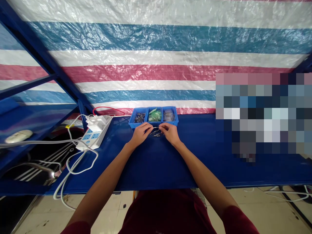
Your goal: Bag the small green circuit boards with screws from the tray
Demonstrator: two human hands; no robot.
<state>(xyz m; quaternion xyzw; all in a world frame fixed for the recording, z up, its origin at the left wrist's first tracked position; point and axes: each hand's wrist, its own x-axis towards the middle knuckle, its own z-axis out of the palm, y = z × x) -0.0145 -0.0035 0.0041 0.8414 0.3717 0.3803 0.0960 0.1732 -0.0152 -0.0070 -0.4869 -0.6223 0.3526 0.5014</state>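
My left hand (142, 134) and my right hand (170, 132) face each other just in front of three joined blue bins. Fingers of both hands pinch the ends of a thin, pale, stick-like piece (156, 127), too small to name. Below it on the table lie several slim dark metal pieces (156, 135). Dark, thin metal pieces fill the left bin (139, 118). Green plastic-looking material (154, 115) is in the middle bin. The right bin holds small clear items (168, 116) whose kind I cannot make out.
The bins stand on a blue table (158, 169) before a striped plastic sheet (146, 58). To the left are a white power strip (94, 136) with plugged-in adapters, looping white cables (70, 162) and a white computer mouse (19, 136) on a shelf. The right side is pixelated.
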